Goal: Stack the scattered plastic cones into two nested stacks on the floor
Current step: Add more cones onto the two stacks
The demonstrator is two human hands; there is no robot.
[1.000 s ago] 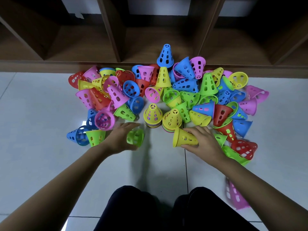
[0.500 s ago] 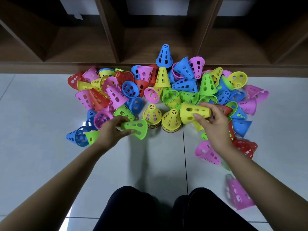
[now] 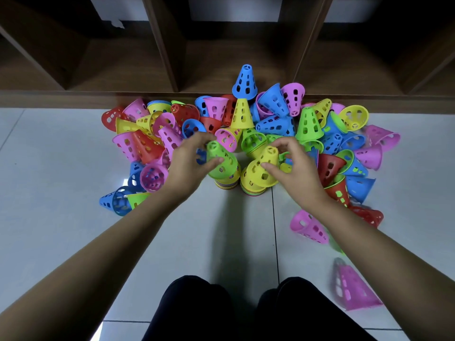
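1. The left hand grasps a green cone, tilted over the left stack on the floor
2. The right hand pinches a yellow cone atop the right stack; whether it is fully nested is unclear

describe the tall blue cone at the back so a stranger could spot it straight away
Find the wooden shelf unit along the floor's far edge, with the cone pile heaped against it. At the pile's far middle a blue cone stands tip up, just beyond an upright yellow cone. It alone rises above every other cone, in front of the shelf openings.
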